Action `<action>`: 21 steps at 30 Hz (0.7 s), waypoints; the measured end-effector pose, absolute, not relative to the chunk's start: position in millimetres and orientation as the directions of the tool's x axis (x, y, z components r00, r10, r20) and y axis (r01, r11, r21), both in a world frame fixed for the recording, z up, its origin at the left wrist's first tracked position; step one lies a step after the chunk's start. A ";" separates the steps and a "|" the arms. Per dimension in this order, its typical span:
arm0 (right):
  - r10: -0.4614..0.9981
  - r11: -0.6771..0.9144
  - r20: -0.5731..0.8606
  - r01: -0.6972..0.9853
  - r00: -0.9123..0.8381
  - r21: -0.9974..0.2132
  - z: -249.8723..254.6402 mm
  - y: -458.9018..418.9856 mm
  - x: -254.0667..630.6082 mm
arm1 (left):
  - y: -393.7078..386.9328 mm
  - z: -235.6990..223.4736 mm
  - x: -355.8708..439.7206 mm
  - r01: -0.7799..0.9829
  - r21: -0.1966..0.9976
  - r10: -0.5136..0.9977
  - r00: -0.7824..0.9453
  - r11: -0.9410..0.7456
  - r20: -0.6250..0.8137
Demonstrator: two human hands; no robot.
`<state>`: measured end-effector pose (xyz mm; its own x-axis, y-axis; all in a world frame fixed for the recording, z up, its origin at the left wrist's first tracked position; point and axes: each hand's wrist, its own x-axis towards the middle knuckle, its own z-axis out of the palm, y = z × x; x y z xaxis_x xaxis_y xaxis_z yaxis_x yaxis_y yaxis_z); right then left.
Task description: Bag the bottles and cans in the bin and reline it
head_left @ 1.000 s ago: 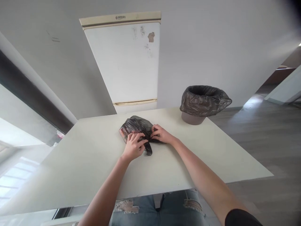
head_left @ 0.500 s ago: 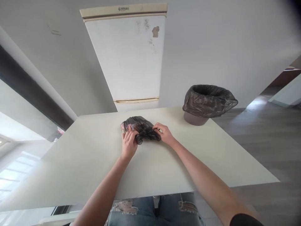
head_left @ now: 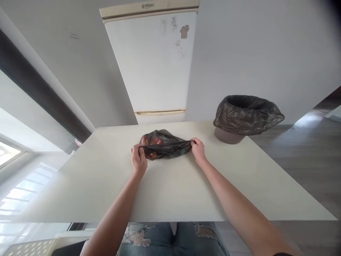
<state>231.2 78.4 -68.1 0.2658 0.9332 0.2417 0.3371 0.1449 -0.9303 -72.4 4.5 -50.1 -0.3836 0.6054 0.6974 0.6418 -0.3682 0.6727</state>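
Here's my thin black plastic bag (head_left: 170, 146), long axis running crosswise between my left fingers (head_left: 141, 153) and right fingers (head_left: 195, 140), both pinched onto its edge.

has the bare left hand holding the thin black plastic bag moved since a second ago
Yes: the bare left hand has moved left, judged against the white, cream-trimmed refrigerator, and now grips the left end of the thin black plastic bag.

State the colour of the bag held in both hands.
The bag is see-through black; the head view shows it best.
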 end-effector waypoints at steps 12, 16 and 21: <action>0.581 0.796 0.715 0.457 -0.389 -0.398 -23.8 36.7 214.4 | 4.3 -49.3 -78.0 0.615 0.707 0.649 -0.386 -0.349 0.656; 0.598 0.779 0.622 0.548 -0.505 -0.305 -25.2 37.6 204.7 | 2.9 -47.9 -77.2 0.616 0.707 0.644 -0.391 -0.349 0.658; 0.681 0.703 0.533 0.650 -0.502 -0.287 -27.8 41.5 204.3 | 0.8 -46.5 -74.7 0.621 0.699 0.647 -0.377 -0.355 0.663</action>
<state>204.3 41.5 -27.8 -0.5018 0.6814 0.5329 0.6501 0.7034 -0.2873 -74.7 0.8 -46.5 -0.3774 0.6469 0.6626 0.6205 -0.3545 0.6995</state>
